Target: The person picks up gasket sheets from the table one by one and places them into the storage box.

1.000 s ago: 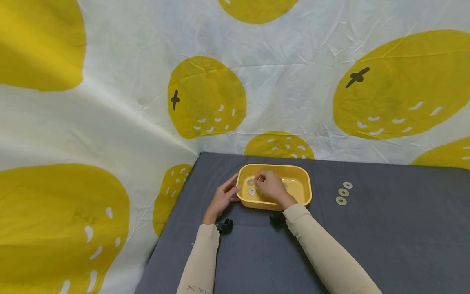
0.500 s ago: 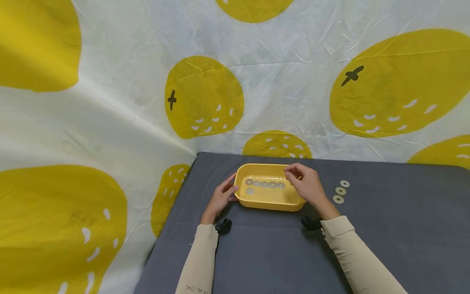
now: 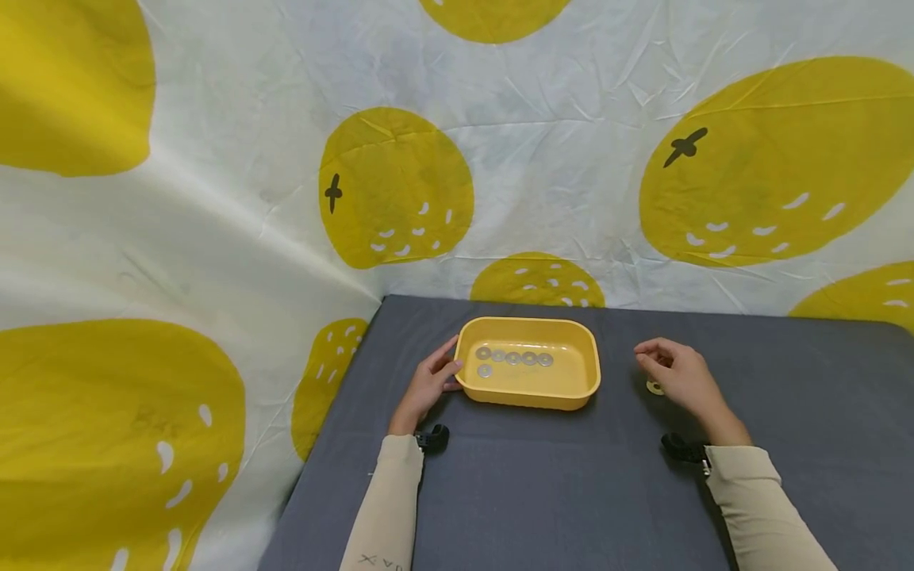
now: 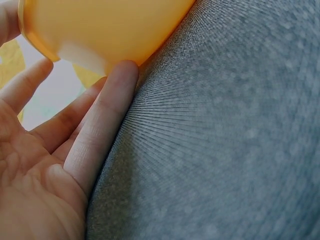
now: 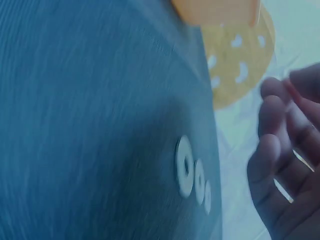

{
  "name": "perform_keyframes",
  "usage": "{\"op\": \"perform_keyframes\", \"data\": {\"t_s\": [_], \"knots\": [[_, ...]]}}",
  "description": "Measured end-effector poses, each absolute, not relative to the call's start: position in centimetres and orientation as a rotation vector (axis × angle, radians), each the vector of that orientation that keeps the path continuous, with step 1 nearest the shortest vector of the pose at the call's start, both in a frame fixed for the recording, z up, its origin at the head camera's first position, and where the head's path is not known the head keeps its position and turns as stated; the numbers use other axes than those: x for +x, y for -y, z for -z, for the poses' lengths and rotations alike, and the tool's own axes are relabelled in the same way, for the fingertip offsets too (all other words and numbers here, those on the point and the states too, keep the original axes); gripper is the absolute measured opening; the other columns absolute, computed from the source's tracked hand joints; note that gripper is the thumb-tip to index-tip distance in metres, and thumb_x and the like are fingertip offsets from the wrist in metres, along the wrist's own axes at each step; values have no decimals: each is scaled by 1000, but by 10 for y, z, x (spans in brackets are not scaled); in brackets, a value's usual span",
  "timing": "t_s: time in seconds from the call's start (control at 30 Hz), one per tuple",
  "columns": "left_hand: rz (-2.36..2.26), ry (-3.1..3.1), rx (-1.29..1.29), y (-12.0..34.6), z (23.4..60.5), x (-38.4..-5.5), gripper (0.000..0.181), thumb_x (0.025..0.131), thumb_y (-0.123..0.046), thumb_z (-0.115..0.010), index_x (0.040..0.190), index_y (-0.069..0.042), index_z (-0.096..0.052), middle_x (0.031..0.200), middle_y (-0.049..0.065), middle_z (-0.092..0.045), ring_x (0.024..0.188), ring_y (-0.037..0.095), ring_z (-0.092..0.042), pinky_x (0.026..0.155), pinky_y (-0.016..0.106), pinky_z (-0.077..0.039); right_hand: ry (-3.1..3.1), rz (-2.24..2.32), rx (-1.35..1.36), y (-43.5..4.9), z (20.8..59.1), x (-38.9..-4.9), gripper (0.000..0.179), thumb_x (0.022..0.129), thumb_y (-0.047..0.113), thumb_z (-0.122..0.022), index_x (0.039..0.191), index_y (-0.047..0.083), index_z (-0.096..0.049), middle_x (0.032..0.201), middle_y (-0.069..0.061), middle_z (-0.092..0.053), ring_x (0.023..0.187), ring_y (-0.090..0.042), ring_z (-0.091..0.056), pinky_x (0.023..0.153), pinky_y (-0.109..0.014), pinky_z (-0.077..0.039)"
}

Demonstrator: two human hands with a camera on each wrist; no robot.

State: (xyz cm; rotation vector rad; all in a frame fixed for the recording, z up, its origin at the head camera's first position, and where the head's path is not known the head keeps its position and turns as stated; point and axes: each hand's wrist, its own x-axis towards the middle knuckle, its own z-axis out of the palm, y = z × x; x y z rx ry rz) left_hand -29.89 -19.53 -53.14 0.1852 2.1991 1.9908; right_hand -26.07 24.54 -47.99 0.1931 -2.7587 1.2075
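A shallow yellow plastic tray [image 3: 528,401] stands on the dark grey cloth. Several flat metal washers [image 3: 529,358] lie in a row inside it, with one more just in front of the row's left end. My left hand [image 3: 426,388] rests against the tray's left end, its fingers fairly straight along the wall and the thumb by the rim. Right of the tray, my right hand [image 3: 681,379] hovers over the cloth with fingers loosely bent and no object visible between them. Three washers [image 5: 181,162] lie below it; the head view shows only one washer [image 3: 654,388], the others being covered.
The grey cloth-covered table [image 3: 543,492] reaches back to a white curtain [image 3: 557,182] printed with yellow fruit. That curtain also runs along the table's left side. Black wrist cameras [image 3: 433,438] sit on both forearms.
My right hand has lifted out of the tray and travelled right to above the loose washers. A row of washers it had hidden now shows. My left hand stays at the tray's end.
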Motion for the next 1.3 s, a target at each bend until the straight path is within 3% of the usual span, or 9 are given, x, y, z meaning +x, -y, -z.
{"op": "perform_keyframes", "data": {"t_s": [0.17, 0.5, 0.8, 1.07, 1.3], "knots": [[-1986, -2201, 180, 194, 530, -299, 56, 103, -29, -64, 155, -35, -45, 132, 21, -63, 111, 29, -67, 89, 40, -63, 2897, -1124, 223, -260, 482, -262, 27, 104, 21, -60, 120, 0, -69, 90, -14, -70, 70, -17, -63, 56, -28, -48], [-1982, -2205, 182, 195, 530, -298, 57, 103, -30, -64, 156, -35, -44, 128, 19, -64, 104, 18, -68, 89, 39, -63, 3090, -960, 310, -279, 490, -260, 27, 98, 22, -70, 116, 2, -71, 89, -6, -74, 77, -16, -64, 68, -34, -50], [-1990, -2194, 186, 197, 530, -299, 57, 102, -30, -65, 156, -35, -44, 130, 20, -63, 105, 19, -68, 88, 38, -63, 3098, -908, 311, -283, 494, -262, 25, 90, 18, -77, 107, 1, -70, 82, -1, -65, 71, -14, -54, 64, -31, -42], [-1991, -2185, 191, 197, 533, -299, 58, 101, -34, -66, 155, -36, -45, 131, 20, -63, 107, 20, -68, 89, 39, -63, 3096, -954, 271, -280, 498, -264, 21, 90, 11, -74, 104, -3, -65, 83, -6, -62, 72, -17, -53, 65, -32, -41], [-1977, -2186, 191, 197, 534, -300, 58, 102, -35, -65, 156, -36, -43, 135, 22, -61, 113, 26, -66, 91, 41, -63, 3072, -903, 274, -277, 496, -263, 22, 87, 7, -75, 100, -6, -64, 87, -15, -64, 79, -26, -59, 70, -39, -47]]}}
